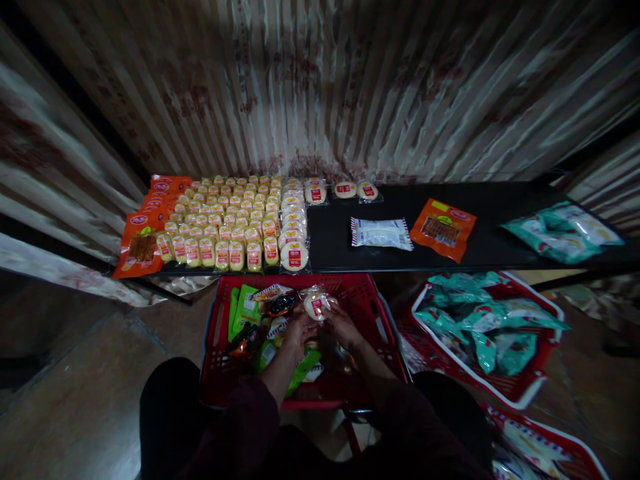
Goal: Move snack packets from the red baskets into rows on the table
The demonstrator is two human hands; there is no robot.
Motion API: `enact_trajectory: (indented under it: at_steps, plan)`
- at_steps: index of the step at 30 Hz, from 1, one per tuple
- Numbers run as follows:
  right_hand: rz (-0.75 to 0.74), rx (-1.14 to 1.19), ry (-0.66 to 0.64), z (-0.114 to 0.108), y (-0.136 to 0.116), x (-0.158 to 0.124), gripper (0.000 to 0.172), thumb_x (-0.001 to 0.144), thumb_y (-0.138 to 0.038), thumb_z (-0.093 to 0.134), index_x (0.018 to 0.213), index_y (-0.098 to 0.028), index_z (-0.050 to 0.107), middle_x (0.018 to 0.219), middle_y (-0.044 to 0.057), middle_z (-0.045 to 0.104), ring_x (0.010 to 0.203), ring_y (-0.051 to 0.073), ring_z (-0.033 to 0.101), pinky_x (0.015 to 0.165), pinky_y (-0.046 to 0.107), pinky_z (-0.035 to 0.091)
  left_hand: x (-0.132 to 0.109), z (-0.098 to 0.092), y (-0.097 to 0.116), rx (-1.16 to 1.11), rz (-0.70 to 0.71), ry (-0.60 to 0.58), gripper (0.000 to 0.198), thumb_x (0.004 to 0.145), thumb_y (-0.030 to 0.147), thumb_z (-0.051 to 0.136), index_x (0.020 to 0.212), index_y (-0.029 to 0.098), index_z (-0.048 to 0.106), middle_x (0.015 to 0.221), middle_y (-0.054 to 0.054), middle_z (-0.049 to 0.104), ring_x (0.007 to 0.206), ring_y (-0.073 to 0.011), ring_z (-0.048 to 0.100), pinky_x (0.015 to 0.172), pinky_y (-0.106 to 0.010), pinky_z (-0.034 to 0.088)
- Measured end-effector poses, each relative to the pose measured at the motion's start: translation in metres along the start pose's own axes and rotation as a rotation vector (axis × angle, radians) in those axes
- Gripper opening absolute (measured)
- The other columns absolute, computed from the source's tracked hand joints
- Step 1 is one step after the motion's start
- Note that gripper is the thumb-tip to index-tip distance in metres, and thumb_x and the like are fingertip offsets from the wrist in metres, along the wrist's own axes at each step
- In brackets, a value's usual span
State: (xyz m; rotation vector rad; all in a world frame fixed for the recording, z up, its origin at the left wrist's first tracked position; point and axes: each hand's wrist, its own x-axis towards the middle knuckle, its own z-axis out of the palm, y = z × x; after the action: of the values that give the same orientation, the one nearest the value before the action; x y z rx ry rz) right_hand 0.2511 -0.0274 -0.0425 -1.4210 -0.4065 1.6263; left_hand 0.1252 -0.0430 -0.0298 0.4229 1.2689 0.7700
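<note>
Both my hands are inside a red plastic basket (pixel 373 313) in front of me. My left hand (pixel 299 330) and my right hand (pixel 340 325) close together around a round, clear-wrapped snack with a red label (pixel 316 303), held just above the basket's contents. Under them lie mixed packets, green (pixel 245 305) and dark ones among them. On the black shelf (pixel 500 220) beyond the basket stand rows of small yellow wrapped snacks (pixel 225 220), and a column of the same round white snacks (pixel 294 223).
Orange packets (pixel 145 233) lie at the shelf's left end, a white packet (pixel 381 233), another orange packet (pixel 443 229) and teal bags (pixel 563 230) to the right. A second red basket (pixel 525 393) of teal bags stands at right. A corrugated metal wall rises behind.
</note>
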Motion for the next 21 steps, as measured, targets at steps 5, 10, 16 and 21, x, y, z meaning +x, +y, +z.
enact_trajectory:
  at_steps: [5, 10, 16, 21]
  plan:
    - [-0.033, -0.003, -0.106, 0.003, 0.009, -0.014, 0.029, 0.063, -0.038, 0.072, 0.084, -0.019, 0.063, 0.074, 0.006, 0.073, 0.065, 0.02, 0.067, 0.055, 0.029, 0.053, -0.008, 0.0, 0.004, 0.007, 0.046, 0.069, 0.037, 0.083, 0.033, 0.053, 0.116, 0.018, 0.057, 0.114, -0.01, 0.067, 0.091, -0.0152, 0.066, 0.074, -0.023, 0.052]
    - [-0.02, -0.002, -0.099, 0.003, 0.011, -0.026, 0.032, 0.061, -0.036, 0.072, 0.087, -0.02, 0.061, 0.074, 0.004, 0.072, 0.065, 0.018, 0.067, 0.06, 0.028, 0.053, -0.008, -0.003, 0.003, 0.008, 0.076, 0.113, 0.038, 0.083, 0.031, 0.055, 0.118, 0.019, 0.056, 0.111, -0.008, 0.068, 0.084, -0.0134, 0.067, 0.071, -0.022, 0.051]
    - [-0.072, -0.023, -0.129, 0.005, 0.008, -0.033, 0.037, 0.064, -0.043, 0.071, 0.091, -0.02, 0.061, 0.08, 0.005, 0.072, 0.074, 0.019, 0.068, 0.062, 0.029, 0.054, -0.007, -0.001, 0.005, -0.089, 0.102, 0.135, 0.035, 0.081, 0.027, 0.057, 0.114, 0.015, 0.059, 0.105, -0.009, 0.069, 0.08, -0.0129, 0.066, 0.065, -0.021, 0.049]
    - [-0.107, 0.044, -0.154, 0.003, 0.009, -0.038, 0.032, 0.066, -0.042, 0.072, 0.088, -0.021, 0.063, 0.086, 0.004, 0.073, 0.079, 0.019, 0.068, 0.066, 0.028, 0.055, -0.012, 0.004, 0.008, -0.108, 0.143, 0.145, 0.034, 0.078, 0.027, 0.06, 0.109, 0.013, 0.06, 0.102, -0.009, 0.069, 0.076, -0.013, 0.064, 0.062, -0.021, 0.049]
